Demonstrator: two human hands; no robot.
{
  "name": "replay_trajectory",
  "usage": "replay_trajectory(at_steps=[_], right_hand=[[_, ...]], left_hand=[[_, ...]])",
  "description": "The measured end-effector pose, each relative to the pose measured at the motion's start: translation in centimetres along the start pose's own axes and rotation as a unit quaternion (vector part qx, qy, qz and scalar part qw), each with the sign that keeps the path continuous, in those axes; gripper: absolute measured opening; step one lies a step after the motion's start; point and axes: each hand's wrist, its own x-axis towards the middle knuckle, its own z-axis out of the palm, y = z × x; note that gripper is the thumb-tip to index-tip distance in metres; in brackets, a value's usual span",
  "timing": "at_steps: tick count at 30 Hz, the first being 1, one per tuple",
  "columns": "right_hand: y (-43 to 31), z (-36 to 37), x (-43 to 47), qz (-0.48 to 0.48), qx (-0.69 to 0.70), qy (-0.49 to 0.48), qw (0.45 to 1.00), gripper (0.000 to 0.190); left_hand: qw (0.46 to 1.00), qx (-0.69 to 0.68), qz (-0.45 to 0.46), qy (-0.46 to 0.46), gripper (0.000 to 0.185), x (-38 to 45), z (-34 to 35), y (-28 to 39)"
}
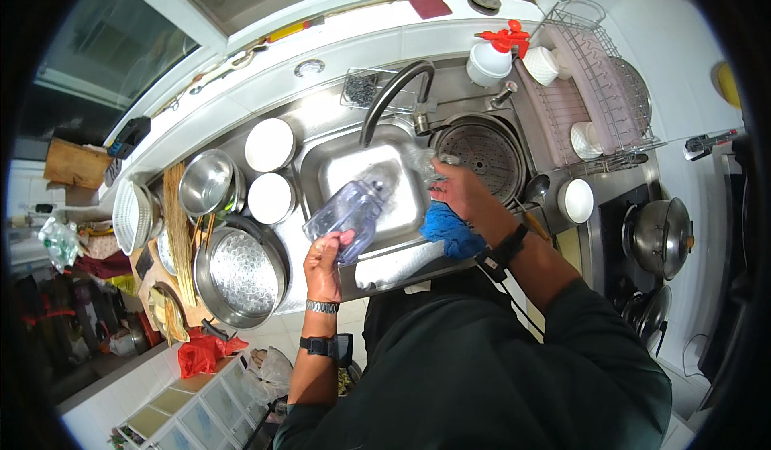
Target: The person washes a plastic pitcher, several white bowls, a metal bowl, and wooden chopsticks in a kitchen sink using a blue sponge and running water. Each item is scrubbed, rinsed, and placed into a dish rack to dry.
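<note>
My left hand grips a clear, violet-tinted plastic jar, which is tilted over the steel sink basin. My right hand is at the basin's right side, its fingers on a blurred, shiny grey thing; whether it is a wire scrubber cannot be told. Just below that hand, a crumpled blue cloth lies over the sink's front edge. The curved faucet arches above the basin from behind. Part of the basin floor is hidden by the jar.
Right of the basin, a perforated steamer tray sits in a round sink bowl. White bowls, a steel bowl and a large steel pan crowd the left. A dish rack and a spray bottle stand back right.
</note>
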Motion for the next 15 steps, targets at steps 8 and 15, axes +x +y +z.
replay_trajectory(at_steps=[8, 15], right_hand=[[1.5, 1.1, 3.6, -0.013, 0.085, -0.038, 0.996, 0.031], [3.2, 2.8, 2.4, -0.063, -0.12, -0.032, 0.99, 0.022]], left_hand=[[1.0, -0.015, 0.002, 0.015, 0.022, 0.9, 0.5, -1.6], [0.92, 0.374, 0.119, -0.014, 0.009, 2.2, 3.3, -1.5]])
